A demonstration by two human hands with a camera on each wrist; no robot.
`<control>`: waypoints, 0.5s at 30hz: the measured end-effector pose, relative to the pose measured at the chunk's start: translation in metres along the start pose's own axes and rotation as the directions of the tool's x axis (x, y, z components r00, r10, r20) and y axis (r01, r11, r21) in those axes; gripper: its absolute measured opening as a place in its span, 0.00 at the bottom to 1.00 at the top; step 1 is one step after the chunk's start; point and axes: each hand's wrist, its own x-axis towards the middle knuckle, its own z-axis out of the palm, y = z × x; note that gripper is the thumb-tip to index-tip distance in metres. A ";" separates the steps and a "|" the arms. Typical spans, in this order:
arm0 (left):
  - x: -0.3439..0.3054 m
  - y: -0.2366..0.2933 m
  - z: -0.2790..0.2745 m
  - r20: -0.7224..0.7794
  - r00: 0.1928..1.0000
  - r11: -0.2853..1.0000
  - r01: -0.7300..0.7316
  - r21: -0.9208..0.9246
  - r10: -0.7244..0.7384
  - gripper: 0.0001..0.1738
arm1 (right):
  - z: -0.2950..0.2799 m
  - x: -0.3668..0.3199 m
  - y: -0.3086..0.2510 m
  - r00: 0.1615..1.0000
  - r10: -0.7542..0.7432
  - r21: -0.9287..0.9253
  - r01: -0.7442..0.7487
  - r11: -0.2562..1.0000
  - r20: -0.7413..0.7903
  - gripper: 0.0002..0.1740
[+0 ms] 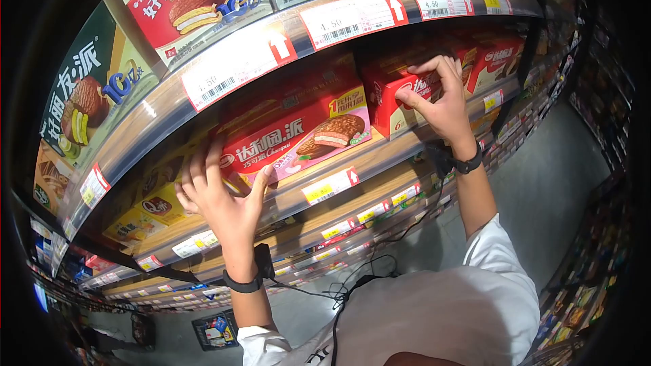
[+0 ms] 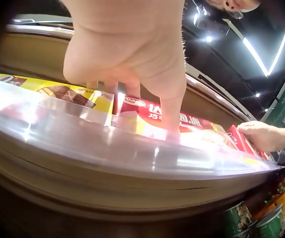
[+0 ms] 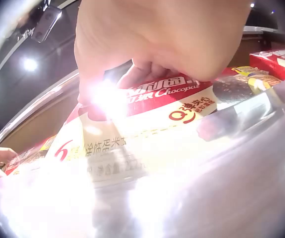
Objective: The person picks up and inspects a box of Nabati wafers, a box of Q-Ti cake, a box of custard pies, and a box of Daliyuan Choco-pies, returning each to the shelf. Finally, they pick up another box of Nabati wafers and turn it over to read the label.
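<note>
On the middle shelf, a red and pink box of chocolate pies (image 1: 298, 137) stands with its printed front facing out. My left hand (image 1: 224, 193) is at that box's left end, fingers spread and fairly straight, thumb in front of its lower corner. In the left wrist view the thumb (image 2: 170, 116) overlaps the red front. Further right, my right hand (image 1: 444, 98) grips a red and cream box of chocolate pies (image 1: 393, 105) from above. The right wrist view shows the thumb at this box's (image 3: 132, 134) left end and the fingers curled over its top.
Yellow boxes (image 1: 159, 207) stand left of my left hand. Another red box (image 1: 495, 61) is at the right. A clear front lip (image 2: 107, 144) with price tags (image 1: 330, 186) edges the shelf. Overhead, the upper shelf's edge (image 1: 298, 30) holds larger boxes (image 1: 196, 3). Cables (image 1: 346, 288) hang from my wrists.
</note>
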 end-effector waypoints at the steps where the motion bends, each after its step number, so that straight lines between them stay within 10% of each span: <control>1: 0.000 0.000 0.002 -0.008 1.000 1.000 -0.003 -0.012 0.003 0.50 | -0.001 0.001 0.002 1.000 0.012 0.039 -0.012 0.999 -0.004 0.26; 15: -0.001 0.009 0.010 0.032 0.999 0.995 -0.040 -0.097 0.043 0.50 | 0.016 -0.001 -0.012 0.999 0.004 -0.015 -0.004 1.000 -0.054 0.25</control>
